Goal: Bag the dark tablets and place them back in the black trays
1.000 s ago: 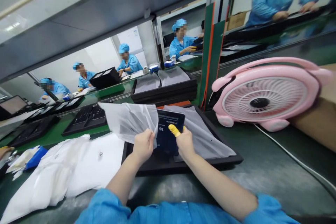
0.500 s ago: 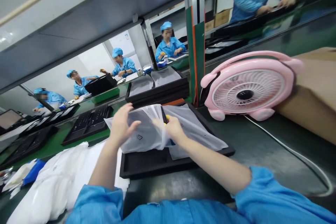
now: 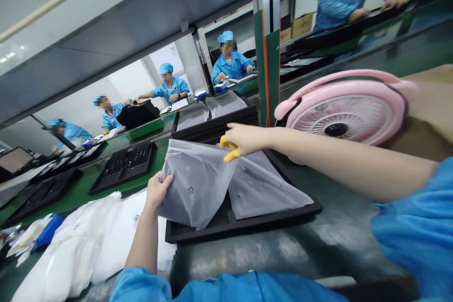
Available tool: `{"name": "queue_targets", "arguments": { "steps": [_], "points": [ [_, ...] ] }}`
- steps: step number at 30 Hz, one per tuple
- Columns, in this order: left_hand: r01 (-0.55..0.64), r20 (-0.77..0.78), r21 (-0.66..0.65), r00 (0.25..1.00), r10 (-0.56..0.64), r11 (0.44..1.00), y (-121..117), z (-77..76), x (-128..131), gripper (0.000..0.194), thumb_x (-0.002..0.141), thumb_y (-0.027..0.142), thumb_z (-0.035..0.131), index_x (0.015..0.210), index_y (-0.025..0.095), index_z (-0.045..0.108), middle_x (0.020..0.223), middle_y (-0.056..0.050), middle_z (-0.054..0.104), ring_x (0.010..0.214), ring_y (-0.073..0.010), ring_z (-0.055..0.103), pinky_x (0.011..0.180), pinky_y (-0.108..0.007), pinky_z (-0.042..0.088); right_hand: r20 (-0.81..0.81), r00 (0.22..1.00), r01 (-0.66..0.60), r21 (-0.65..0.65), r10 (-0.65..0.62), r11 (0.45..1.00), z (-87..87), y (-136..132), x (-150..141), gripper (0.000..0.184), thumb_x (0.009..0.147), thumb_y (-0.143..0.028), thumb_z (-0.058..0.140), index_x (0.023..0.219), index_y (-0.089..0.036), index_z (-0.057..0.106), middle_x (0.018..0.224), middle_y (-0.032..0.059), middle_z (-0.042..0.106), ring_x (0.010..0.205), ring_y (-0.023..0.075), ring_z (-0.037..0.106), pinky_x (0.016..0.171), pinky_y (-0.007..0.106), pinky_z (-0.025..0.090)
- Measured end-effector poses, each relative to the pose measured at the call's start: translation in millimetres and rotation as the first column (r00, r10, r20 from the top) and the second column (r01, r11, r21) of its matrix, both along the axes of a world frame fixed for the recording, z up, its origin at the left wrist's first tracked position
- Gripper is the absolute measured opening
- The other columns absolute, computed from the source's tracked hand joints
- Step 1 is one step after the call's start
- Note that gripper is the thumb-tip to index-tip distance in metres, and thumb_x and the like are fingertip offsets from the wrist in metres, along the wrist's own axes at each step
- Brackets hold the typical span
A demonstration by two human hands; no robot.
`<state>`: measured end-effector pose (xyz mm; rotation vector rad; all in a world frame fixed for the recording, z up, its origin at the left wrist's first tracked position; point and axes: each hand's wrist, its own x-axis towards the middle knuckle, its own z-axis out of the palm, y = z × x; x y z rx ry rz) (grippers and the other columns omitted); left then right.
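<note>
In the head view, the left hand (image 3: 157, 189) has its grip clamped on a translucent bag (image 3: 194, 193), which slants above a black tray (image 3: 198, 237). The right hand (image 3: 244, 139) meets the bag's top; whether its grip is closed cannot be told. Right of the left grip, a second bag (image 3: 264, 191) already lies in place; the first remains unsettled. White bags (image 3: 109, 236) lie nearer the worker.

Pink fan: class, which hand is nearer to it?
Right. The right hand is left of the pink fan; the left hand is farther left, gripping the left edge of the translucent bag.
</note>
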<state>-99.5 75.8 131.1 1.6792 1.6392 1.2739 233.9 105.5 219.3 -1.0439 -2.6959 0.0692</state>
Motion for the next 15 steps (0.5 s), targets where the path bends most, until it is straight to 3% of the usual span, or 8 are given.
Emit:
{"name": "queue_targets", "arguments": {
  "steps": [2,4,5,7,8,10,12,15],
  "points": [
    [-0.018,0.048,-0.040,0.999,0.020,0.999,2,-12.6,0,0.033,0.056,0.045,0.066,0.069,0.015,0.062,0.061,0.000,0.060,0.060,-0.0153,0.054,0.058,-0.024,0.040,-0.050,0.995,0.103,0.328,-0.091,0.939,21.3,15,9,0.026,0.075,-0.040,0.056,0.073,-0.015,0.065,0.069,0.0061,0.063,0.079,0.0184,0.055,0.088,0.036,0.031],
    [-0.058,0.093,-0.069,0.994,0.064,0.996,3,-21.1,1,0.035,0.057,0.046,0.066,0.071,0.014,0.063,0.062,-0.001,0.061,0.062,-0.0159,0.055,0.059,-0.025,0.041,-0.182,0.964,0.256,0.443,-0.194,0.859,37.8,26,11,0.027,0.077,-0.039,0.054,0.076,-0.015,0.067,0.076,0.0089,0.064,0.087,0.0211,0.054,0.086,0.037,0.032],
    [-0.073,0.111,-0.079,0.990,0.082,0.994,2,-23.3,2,0.036,0.057,0.046,0.065,0.073,0.014,0.063,0.064,-0.001,0.062,0.063,-0.0162,0.055,0.059,-0.025,0.041,-0.239,0.942,0.319,0.406,-0.237,0.856,41.2,29,8,0.030,0.076,-0.042,0.056,0.082,-0.015,0.067,0.080,0.0092,0.065,0.089,0.0218,0.054,0.084,0.035,0.034],
    [-0.077,0.122,-0.087,0.989,0.087,0.993,0,-22.9,7,0.036,0.058,0.045,0.065,0.075,0.013,0.063,0.065,-0.002,0.062,0.064,-0.0163,0.055,0.060,-0.025,0.041,-0.297,0.911,0.348,0.184,-0.285,0.919,36.1,30,-13,0.042,0.067,-0.050,0.063,0.093,-0.017,0.066,0.088,0.0083,0.066,0.087,0.0219,0.056,0.078,0.032,0.039],
    [-0.066,0.114,-0.080,0.991,0.075,0.995,-1,-20.7,10,0.036,0.058,0.045,0.065,0.075,0.013,0.063,0.065,-0.001,0.062,0.064,-0.0160,0.055,0.060,-0.025,0.041,-0.324,0.900,0.314,0.023,-0.290,0.949,28.6,28,-30,0.050,0.061,-0.053,0.067,0.095,-0.017,0.065,0.090,0.0076,0.066,0.084,0.0215,0.058,0.075,0.030,0.041],
    [-0.028,0.079,-0.054,0.996,0.032,0.998,-3,-14.9,17,0.034,0.059,0.044,0.065,0.073,0.014,0.062,0.063,0.000,0.061,0.062,-0.0148,0.054,0.060,-0.024,0.040,-0.423,0.861,0.188,-0.253,-0.283,0.949,10.9,27,-70,0.054,0.047,-0.052,0.075,0.086,-0.015,0.066,0.084,0.0062,0.067,0.076,0.0197,0.060,0.069,0.028,0.045],
    [0.007,0.063,-0.039,0.998,-0.004,0.999,-3,-11.7,22,0.032,0.058,0.045,0.066,0.067,0.015,0.060,0.059,0.002,0.058,0.058,-0.0132,0.052,0.057,-0.023,0.039,-0.548,0.787,0.101,-0.337,-0.283,0.936,1.2,31,-105,0.043,0.042,-0.043,0.079,0.070,-0.013,0.066,0.067,0.0022,0.065,0.065,0.0172,0.060,0.064,0.026,0.046],
    [0.018,0.145,-0.080,0.989,-0.006,0.997,2,-20.5,23,0.035,0.055,0.048,0.067,0.066,0.015,0.059,0.058,0.002,0.059,0.057,-0.0129,0.053,0.056,-0.023,0.039,-0.731,0.617,0.132,-0.267,-0.290,0.955,16.5,52,-122,0.023,0.053,-0.029,0.075,0.061,-0.012,0.062,0.055,-0.0003,0.060,0.059,0.0150,0.059,0.064,0.026,0.046]
  ]
}}
